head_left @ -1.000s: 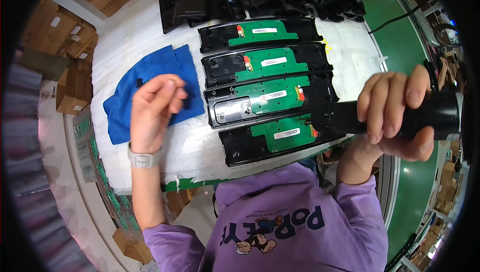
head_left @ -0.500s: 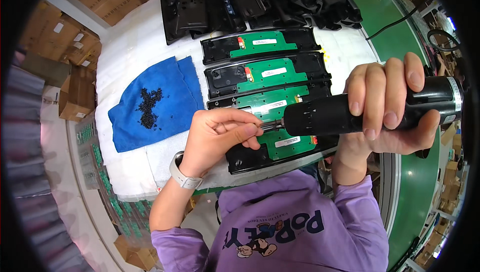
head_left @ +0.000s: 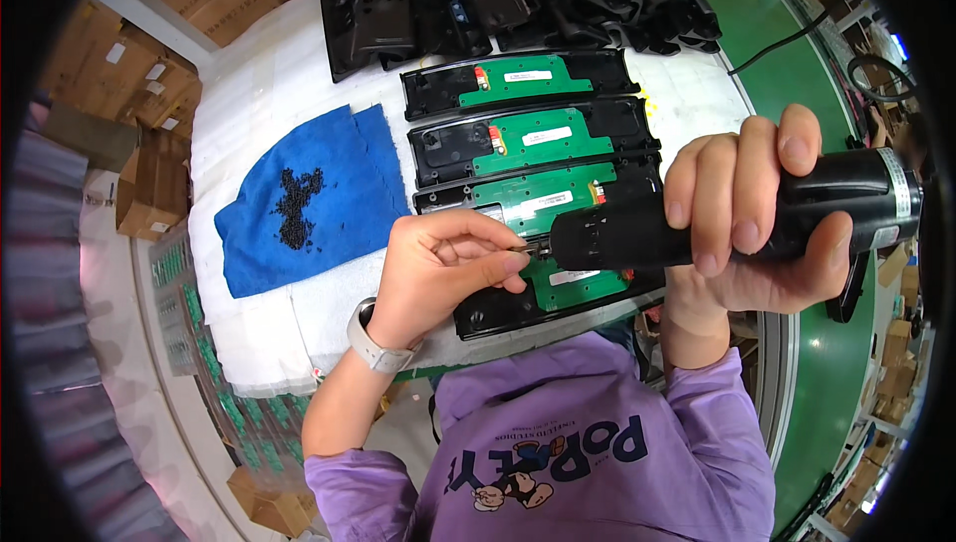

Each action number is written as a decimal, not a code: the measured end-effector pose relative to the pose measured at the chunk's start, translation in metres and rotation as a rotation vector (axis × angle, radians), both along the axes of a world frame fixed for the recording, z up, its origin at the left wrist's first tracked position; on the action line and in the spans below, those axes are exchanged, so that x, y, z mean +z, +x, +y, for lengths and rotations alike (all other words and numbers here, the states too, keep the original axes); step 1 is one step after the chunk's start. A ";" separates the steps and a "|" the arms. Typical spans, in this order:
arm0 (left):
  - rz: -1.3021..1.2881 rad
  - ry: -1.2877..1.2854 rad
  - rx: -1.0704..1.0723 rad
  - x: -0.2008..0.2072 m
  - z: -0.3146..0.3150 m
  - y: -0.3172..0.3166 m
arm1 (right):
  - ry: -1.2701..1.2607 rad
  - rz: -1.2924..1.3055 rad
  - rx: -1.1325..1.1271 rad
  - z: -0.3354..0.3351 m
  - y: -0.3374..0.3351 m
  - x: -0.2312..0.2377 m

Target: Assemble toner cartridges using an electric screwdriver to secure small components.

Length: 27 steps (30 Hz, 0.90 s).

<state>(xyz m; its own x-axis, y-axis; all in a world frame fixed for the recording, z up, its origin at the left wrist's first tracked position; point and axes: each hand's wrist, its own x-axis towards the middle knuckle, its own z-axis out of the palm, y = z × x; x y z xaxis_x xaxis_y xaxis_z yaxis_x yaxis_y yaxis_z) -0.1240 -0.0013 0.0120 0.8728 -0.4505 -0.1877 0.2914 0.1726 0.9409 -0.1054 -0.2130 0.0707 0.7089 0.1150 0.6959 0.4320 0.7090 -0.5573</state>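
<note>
My right hand (head_left: 752, 218) wraps around a black electric screwdriver (head_left: 617, 233), which lies nearly level and points left. At its nose, my left hand (head_left: 438, 268) pinches the thin metal screwdriver bit (head_left: 539, 247) between thumb and forefinger; whether a screw is there too is hidden by the fingers. Beneath both hands are long black plastic housings with green circuit boards. The nearest housing (head_left: 480, 319) is partly covered by the screwdriver, and another housing (head_left: 637, 179) lies just beyond. On the left, a blue cloth (head_left: 344, 169) carries a pile of small black screws (head_left: 295, 209).
Two more housings with boards, a middle one (head_left: 627, 119) and a far one (head_left: 607, 69), lie beyond in the same row. Black plastic parts (head_left: 383, 29) are heaped at the back. A green surface (head_left: 836, 363) runs along the right; cardboard boxes (head_left: 154, 184) stand at left.
My right hand and the screwdriver have shifted slightly left, closing toward my left fingers. Less of the bit shows between them. The left hand still pinches, lying a touch further right.
</note>
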 end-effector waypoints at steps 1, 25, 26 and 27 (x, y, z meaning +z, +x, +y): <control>0.003 -0.005 0.001 0.000 0.000 0.000 | 0.038 0.028 -0.019 0.001 -0.001 -0.001; -0.105 -0.132 0.020 -0.015 -0.001 -0.005 | -0.483 0.003 0.196 0.004 -0.026 -0.008; -0.128 -0.142 0.004 -0.016 -0.002 -0.004 | -0.540 -0.019 0.197 0.005 -0.026 -0.006; -0.130 -0.140 0.015 -0.018 -0.001 -0.006 | -0.505 0.002 0.115 0.012 -0.030 -0.010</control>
